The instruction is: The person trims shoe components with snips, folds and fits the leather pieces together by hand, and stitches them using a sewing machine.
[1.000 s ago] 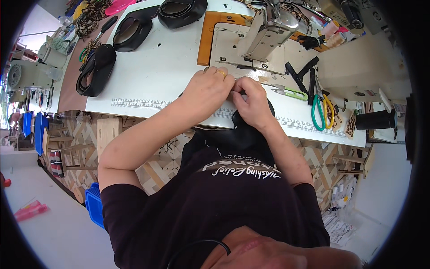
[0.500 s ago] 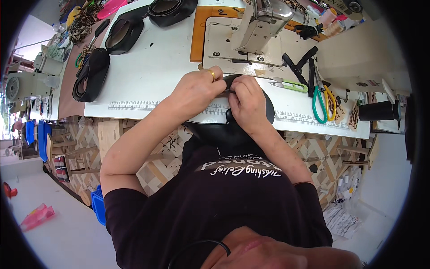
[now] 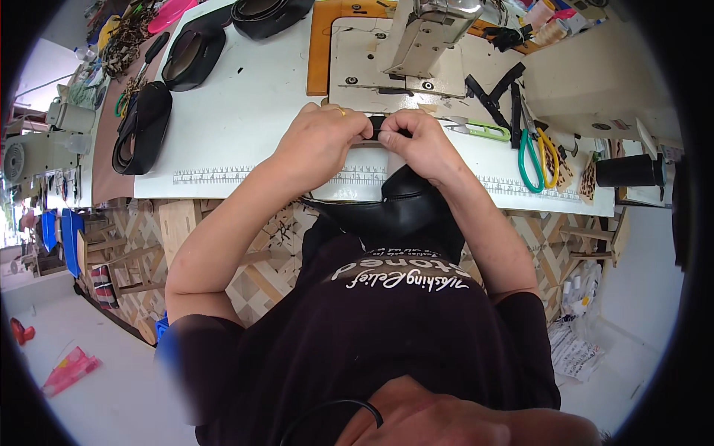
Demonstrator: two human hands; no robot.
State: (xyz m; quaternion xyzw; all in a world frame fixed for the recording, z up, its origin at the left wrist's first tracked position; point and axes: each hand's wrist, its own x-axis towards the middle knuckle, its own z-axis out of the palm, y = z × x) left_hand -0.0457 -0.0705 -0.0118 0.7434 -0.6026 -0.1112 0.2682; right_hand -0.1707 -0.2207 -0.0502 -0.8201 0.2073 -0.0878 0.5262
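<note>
A black leather-like piece hangs in a loop from my hands down over the table's near edge. My left hand, with a ring on one finger, is closed on the left part of its upper edge. Close by, my right hand pinches the same edge between thumb and fingers. A short dark stretch of the edge shows between my fingertips; the fine detail there is too small to make out. Both hands are just in front of the sewing machine and its pale bed plate.
Thread snips with a green handle, black strips and green-and-yellow-handled scissors lie to the right. Looped black pieces line the left side. A ruler scale runs along the white table's near edge. Thread spools stand far right.
My right hand has turned and lifted its grip, and a bit of the edge now shows between my hands. The black piece's body hangs lower, toward my lap. The whole view has shifted slightly.
</note>
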